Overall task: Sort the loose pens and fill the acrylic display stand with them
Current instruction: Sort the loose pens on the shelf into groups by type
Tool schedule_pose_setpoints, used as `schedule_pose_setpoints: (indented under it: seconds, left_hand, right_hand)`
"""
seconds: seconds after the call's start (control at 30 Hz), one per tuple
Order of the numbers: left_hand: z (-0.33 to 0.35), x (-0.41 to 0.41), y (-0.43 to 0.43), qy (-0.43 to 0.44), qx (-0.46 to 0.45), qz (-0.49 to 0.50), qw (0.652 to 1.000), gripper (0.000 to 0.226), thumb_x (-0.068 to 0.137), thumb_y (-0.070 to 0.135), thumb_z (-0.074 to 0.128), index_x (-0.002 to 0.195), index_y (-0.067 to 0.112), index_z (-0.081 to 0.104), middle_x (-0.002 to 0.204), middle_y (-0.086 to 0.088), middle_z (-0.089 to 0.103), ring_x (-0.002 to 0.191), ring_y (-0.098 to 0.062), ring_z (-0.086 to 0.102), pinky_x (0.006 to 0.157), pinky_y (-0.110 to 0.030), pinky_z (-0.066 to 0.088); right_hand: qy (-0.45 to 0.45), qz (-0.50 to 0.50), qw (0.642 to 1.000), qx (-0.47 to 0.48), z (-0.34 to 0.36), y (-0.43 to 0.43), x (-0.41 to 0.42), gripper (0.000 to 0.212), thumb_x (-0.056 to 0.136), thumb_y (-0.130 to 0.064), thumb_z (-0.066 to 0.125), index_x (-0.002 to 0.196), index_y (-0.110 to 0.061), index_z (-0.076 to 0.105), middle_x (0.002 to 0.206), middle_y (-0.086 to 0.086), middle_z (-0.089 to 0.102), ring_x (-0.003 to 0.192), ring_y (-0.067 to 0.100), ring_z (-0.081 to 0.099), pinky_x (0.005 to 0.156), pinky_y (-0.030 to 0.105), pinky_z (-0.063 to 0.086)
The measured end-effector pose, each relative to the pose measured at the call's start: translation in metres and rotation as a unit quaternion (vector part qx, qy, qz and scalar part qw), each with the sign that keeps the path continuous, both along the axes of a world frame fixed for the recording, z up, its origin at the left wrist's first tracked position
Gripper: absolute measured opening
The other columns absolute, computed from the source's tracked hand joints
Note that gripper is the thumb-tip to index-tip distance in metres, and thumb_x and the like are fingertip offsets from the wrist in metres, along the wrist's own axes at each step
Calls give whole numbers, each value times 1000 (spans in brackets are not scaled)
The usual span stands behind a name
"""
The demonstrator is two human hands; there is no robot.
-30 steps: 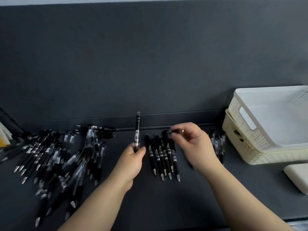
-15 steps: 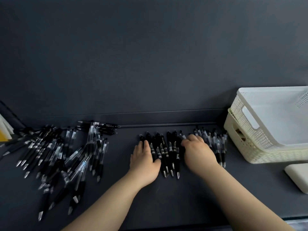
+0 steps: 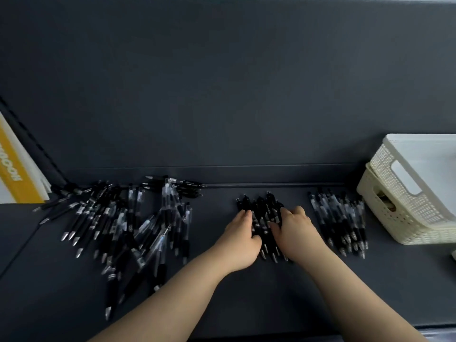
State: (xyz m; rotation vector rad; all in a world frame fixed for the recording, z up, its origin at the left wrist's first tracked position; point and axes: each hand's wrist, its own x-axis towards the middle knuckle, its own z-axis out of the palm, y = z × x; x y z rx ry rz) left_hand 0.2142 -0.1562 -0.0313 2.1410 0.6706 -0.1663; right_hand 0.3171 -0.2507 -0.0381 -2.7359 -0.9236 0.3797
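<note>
1. Desk (image 3: pixel 246 304): it carries everything, and no stand is in view.
2. Baskets (image 3: pixel 407 206): stacked at the far right.
3. Pile (image 3: pixel 128 223): on the left, unsorted and unchanged.
4. Set (image 3: pixel 343 223): already sorted, lying just right of my hands.
5. Bunch (image 3: pixel 265 213): at the centre. A second ago it was a spread row, with one pen upright in my left hand. Now it is squeezed tight.
6. Left hand (image 3: pixel 240 236) and right hand (image 3: pixel 294 233): fingers curl round the bunch from either side. I judge it gathered for lifting.

Smooth, matt dark grey table top (image 3: pixel 222 292); glossy black plastic pens (image 3: pixel 264 208) with silvery metal tips; perforated cream plastic baskets (image 3: pixel 404 213) at right edge, faintly shiny.
</note>
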Motion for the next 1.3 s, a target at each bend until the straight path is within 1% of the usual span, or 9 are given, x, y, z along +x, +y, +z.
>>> schedule_pose_setpoints:
  seconds: [0.17, 0.3, 0.47, 0.6, 0.73, 0.9, 1.03, 1.2, 1.3]
  left_hand:
    - [12, -35, 22, -18, 2, -50, 999, 62, 100, 19, 35, 152, 17, 2, 160, 5, -1, 146, -11, 5, 113, -22, 8]
    - [27, -59, 72, -52, 181, 57, 981, 52, 97, 25, 41, 146, 12, 28, 149, -8, 31, 137, -23, 31, 112, -30, 24]
    - [28, -68, 134, 120, 216, 146, 958, 72, 90, 57, 43, 143, 13, 24, 142, -16, 33, 130, -33, 35, 98, -43, 39]
    - [16, -61, 140, 172, 227, 109, 952, 87, 85, 60, 53, 146, 10, 16, 144, -16, 31, 130, -33, 37, 98, -42, 40]
    - [15, -60, 148, 163, 212, 97, 959, 91, 81, 47, 63, 146, 5, 15, 132, -14, 48, 110, -29, 55, 79, -34, 46]
    - [10, -64, 154, 120, 200, 130, 964, 63, 85, 22, 62, 135, 3, 30, 117, -11, 59, 99, -28, 60, 67, -32, 44]
    - [8, -76, 171, 28, 60, 174, 983, 26, 85, 17, 58, 105, 3, 50, 84, -6, 52, 69, -20, 49, 57, -29, 36]
    - [11, -90, 191, -54, -128, 222, 965, 14, 79, 10, 58, 90, 3, 61, 80, -13, 56, 72, -23, 51, 66, -30, 40]
    - [19, -97, 198, -100, -228, 242, 938, 10, 86, 0, 53, 79, 5, 56, 66, -12, 60, 54, -19, 58, 53, -25, 47]
  right_hand:
    - [-25, -31, 999, -17, -1, 11, -14, 32, 97, -29, 37, 119, -8, 44, 120, 13, 40, 114, 32, 43, 91, 36, 40]
    - [-90, -46, 995, -9, 7, 20, -30, 49, 95, -33, 39, 140, -15, 29, 126, 12, 37, 117, 32, 35, 93, 36, 38]
    - [-89, 18, 995, 50, 15, 56, -76, 52, 94, -37, 42, 142, -20, 33, 132, 9, 39, 120, 30, 34, 101, 36, 32]
    - [18, 63, 994, 85, 8, 83, -106, 41, 94, -30, 45, 131, -12, 47, 123, 13, 48, 117, 32, 46, 96, 31, 37]
    - [88, 74, 986, 120, 4, 108, -123, 9, 92, -20, 46, 90, -14, 53, 83, 3, 47, 100, 28, 51, 66, 25, 26]
    - [107, 75, 983, 126, -1, 130, -139, 10, 85, -20, 54, 83, -16, 46, 90, 7, 47, 88, 25, 50, 66, 25, 33]
    - [115, 52, 986, 110, -1, 141, -143, 18, 81, -25, 58, 80, -18, 42, 97, 11, 50, 95, 25, 49, 68, 28, 40]
    - [107, 31, 992, 63, 0, 146, -144, 26, 79, -27, 61, 96, -12, 48, 109, 13, 50, 101, 27, 48, 75, 34, 50]
    - [108, 28, 993, 27, 4, 146, -143, 26, 81, -23, 62, 96, -11, 45, 112, 13, 46, 99, 29, 52, 71, 30, 45]
